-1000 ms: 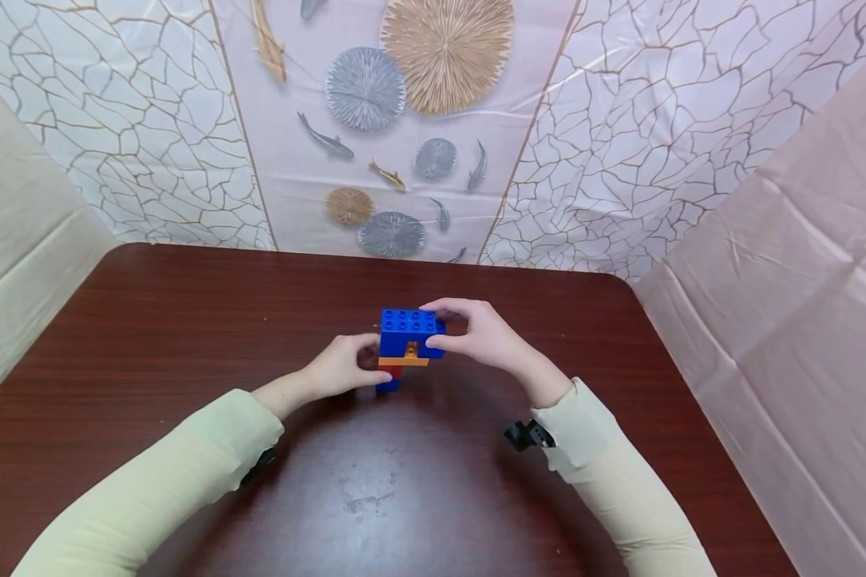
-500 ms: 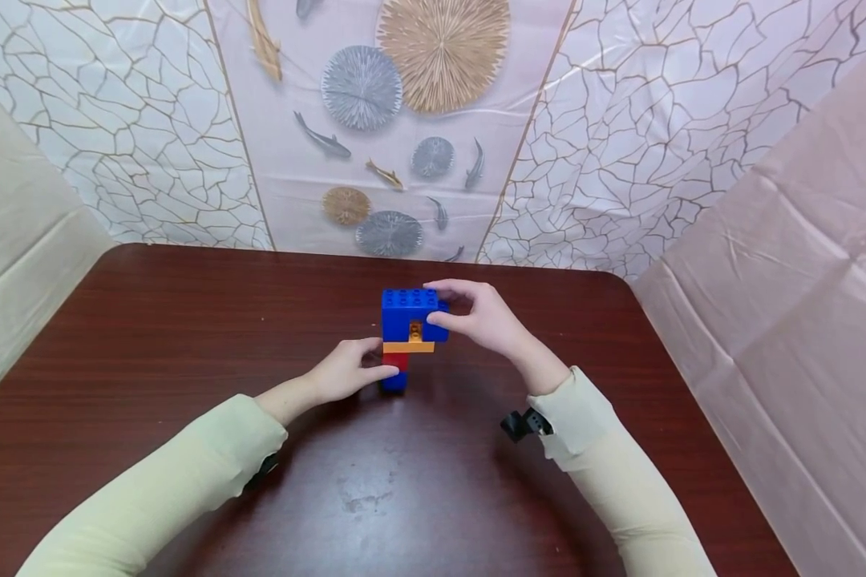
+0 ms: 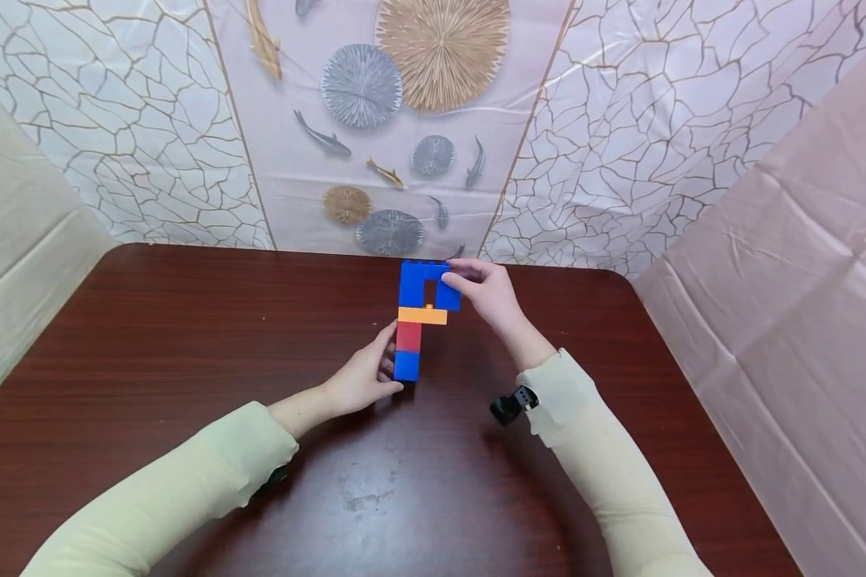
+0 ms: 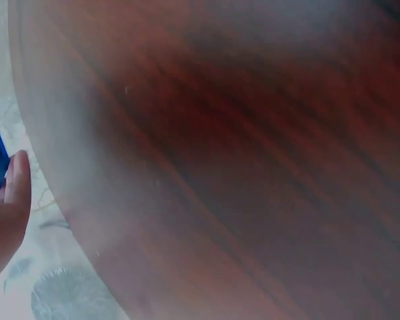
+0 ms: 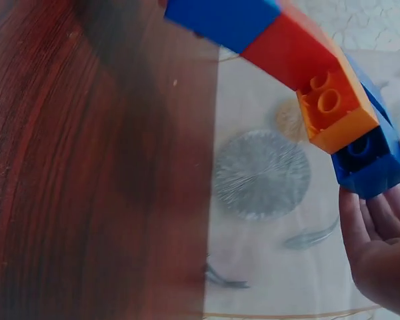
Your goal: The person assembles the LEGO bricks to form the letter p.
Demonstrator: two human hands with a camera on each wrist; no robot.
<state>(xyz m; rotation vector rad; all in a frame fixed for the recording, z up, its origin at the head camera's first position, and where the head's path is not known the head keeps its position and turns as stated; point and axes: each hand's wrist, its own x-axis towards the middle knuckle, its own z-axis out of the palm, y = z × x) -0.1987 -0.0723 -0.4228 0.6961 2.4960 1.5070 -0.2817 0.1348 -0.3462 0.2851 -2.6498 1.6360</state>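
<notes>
A stack of toy building bricks stands upright over the middle of the table in the head view. At its bottom is a blue brick (image 3: 407, 367), then a red brick (image 3: 408, 336), a wider orange brick (image 3: 422, 316) and an arch-shaped blue block (image 3: 411, 284) on top. My left hand (image 3: 357, 381) grips the bottom blue brick between thumb and fingers. The right hand (image 3: 494, 298) pinches the top blue block at its right end. Seen from the right wrist, the orange brick (image 5: 340, 110) shows its hollow underside, jutting past the red one.
The dark wooden table (image 3: 188, 336) spreads beneath both arms. Behind it hangs a patterned cloth (image 3: 433, 192), with plain cloth at the sides. A black wrist device (image 3: 514, 405) sits at the right cuff.
The stack has tipped more toward my view, its top rising and shifting right, so its front now faces me. Both hands moved along with it, the left now lower on the bottom brick.
</notes>
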